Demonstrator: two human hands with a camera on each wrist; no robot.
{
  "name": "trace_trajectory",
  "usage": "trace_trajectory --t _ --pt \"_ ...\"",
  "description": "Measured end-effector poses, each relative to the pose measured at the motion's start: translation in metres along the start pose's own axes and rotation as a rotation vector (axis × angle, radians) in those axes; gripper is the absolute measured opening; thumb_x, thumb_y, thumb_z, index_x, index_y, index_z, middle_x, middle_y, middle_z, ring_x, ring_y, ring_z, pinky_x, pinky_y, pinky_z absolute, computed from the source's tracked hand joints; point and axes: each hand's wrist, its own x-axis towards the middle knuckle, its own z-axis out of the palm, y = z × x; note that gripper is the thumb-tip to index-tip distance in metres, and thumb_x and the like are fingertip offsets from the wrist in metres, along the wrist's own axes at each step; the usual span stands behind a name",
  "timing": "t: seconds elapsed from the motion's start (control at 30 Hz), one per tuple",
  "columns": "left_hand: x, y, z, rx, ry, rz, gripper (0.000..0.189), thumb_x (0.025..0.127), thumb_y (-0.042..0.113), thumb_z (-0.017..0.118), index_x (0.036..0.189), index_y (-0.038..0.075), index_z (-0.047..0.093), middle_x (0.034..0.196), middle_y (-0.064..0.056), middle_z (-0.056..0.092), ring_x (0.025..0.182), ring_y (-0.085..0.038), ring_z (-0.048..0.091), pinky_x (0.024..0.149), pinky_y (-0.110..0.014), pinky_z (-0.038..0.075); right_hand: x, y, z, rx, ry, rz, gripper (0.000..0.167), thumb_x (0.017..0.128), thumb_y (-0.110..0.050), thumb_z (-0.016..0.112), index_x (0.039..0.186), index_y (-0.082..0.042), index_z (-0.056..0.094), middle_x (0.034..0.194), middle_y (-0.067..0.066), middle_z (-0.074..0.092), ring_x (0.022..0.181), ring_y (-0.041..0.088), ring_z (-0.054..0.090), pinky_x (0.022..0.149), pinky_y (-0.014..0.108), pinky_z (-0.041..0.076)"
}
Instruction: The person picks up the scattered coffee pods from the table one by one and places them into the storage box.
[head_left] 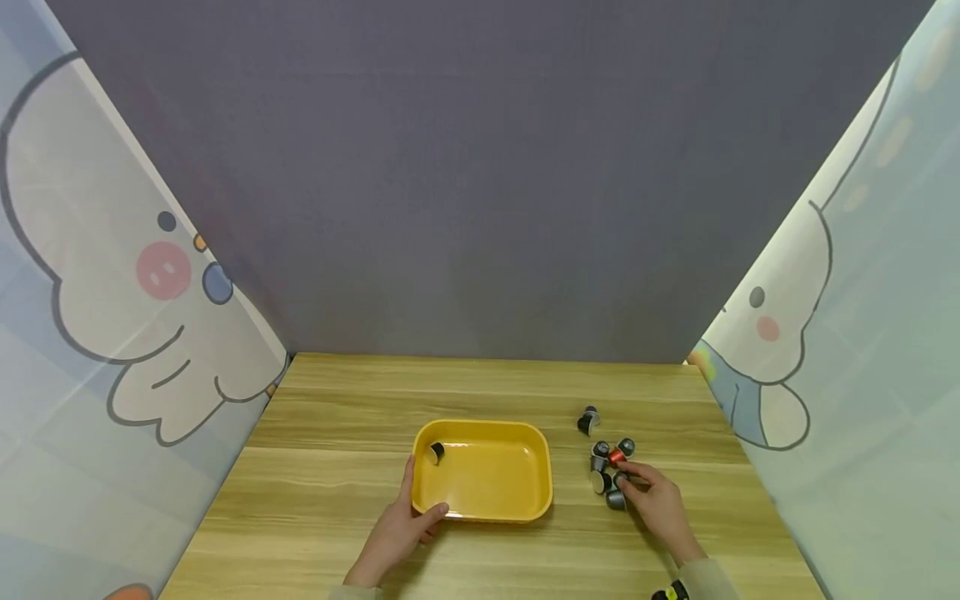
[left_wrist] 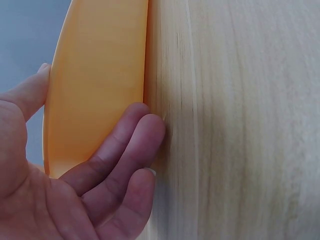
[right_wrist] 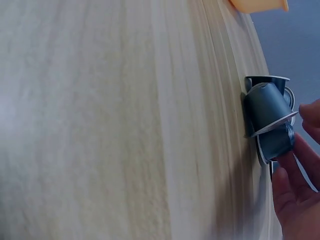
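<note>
A shallow yellow tray (head_left: 480, 514) lies on the wooden table, with one dark coffee capsule (head_left: 437, 452) tipped over near its left end. My left hand (head_left: 401, 527) grips the tray's front left corner, thumb over the rim and fingers along the outer wall (left_wrist: 107, 65). To the right, my right hand (head_left: 656, 504) has thumb and fingertips around a dark coffee capsule (right_wrist: 276, 144) in a small cluster. Beside it are a grey capsule (head_left: 616, 500), a red capsule (head_left: 617, 457) and several other dark ones.
Farther back on the right, a few dark capsules (head_left: 588, 422) lie together. A dark grey panel (head_left: 480, 208) rises behind the table (head_left: 337, 467), and printed cloth walls (head_left: 862, 350) flank it on both sides.
</note>
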Motion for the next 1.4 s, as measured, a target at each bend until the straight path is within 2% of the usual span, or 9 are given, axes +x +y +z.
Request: trace_trajectory --t 0.13,0.37,0.63,0.9,1.13,1.4 --pt "0.000 0.002 0.001 -0.005 0.003 0.004 0.104 0.095 0.043 0.067 0.160 0.020 -0.011 0.072 -0.003 0.066 0.062 -0.019 0.064 0.057 -0.033 0.048 0.000 -0.002 0.000 0.003 -0.004 0.019 0.027 0.089 -0.006 0.075 0.115 -0.002 0.072 0.120 0.020 0.066 0.095 0.031 0.069 0.074 0.025 0.055" --pt "0.000 0.004 0.001 -0.020 0.008 0.005 0.104 0.095 0.043 0.068 0.160 0.020 -0.010 0.072 -0.004 0.066 0.061 -0.019 0.064 0.057 -0.033 0.048 0.001 -0.001 -0.001 0.002 -0.030 0.064 0.029 0.087 -0.001 0.075 0.116 0.001 0.071 0.122 0.024 0.064 0.101 0.035 0.068 0.076 0.025 0.055" --pt "0.001 0.002 0.000 -0.020 0.008 0.006 0.105 0.094 0.043 0.068 0.160 0.020 -0.010 0.073 -0.004 0.066 0.061 -0.019 0.064 0.056 -0.033 0.049 0.003 0.000 -0.003 -0.007 -0.071 0.123 0.033 0.087 -0.003 0.076 0.118 0.001 0.070 0.122 0.024 0.065 0.103 0.032 0.067 0.075 0.022 0.053" --pt "0.000 0.002 0.001 -0.024 0.012 0.004 0.105 0.094 0.042 0.068 0.160 0.020 -0.010 0.073 -0.004 0.066 0.062 -0.019 0.064 0.057 -0.034 0.050 0.002 0.005 -0.001 -0.021 -0.056 0.135 0.034 0.086 -0.004 0.076 0.119 0.001 0.070 0.120 0.023 0.066 0.104 0.033 0.067 0.077 0.028 0.055" --pt "-0.002 0.005 0.002 -0.008 0.024 0.005 0.105 0.094 0.043 0.069 0.161 0.019 -0.008 0.070 -0.004 0.066 0.061 -0.019 0.064 0.058 -0.034 0.048 0.001 0.007 0.001 0.023 -0.042 0.170 0.035 0.087 -0.001 0.074 0.121 0.002 0.068 0.121 0.024 0.066 0.102 0.031 0.068 0.074 0.021 0.053" --pt "-0.001 -0.001 0.003 -0.003 0.006 -0.001 0.105 0.095 0.044 0.067 0.160 0.021 -0.012 0.073 -0.004 0.066 0.062 -0.019 0.064 0.058 -0.034 0.050 -0.001 0.011 0.000 0.048 -0.003 0.185 0.034 0.087 -0.002 0.074 0.120 0.002 0.069 0.120 0.025 0.066 0.097 0.026 0.069 0.072 0.020 0.052"
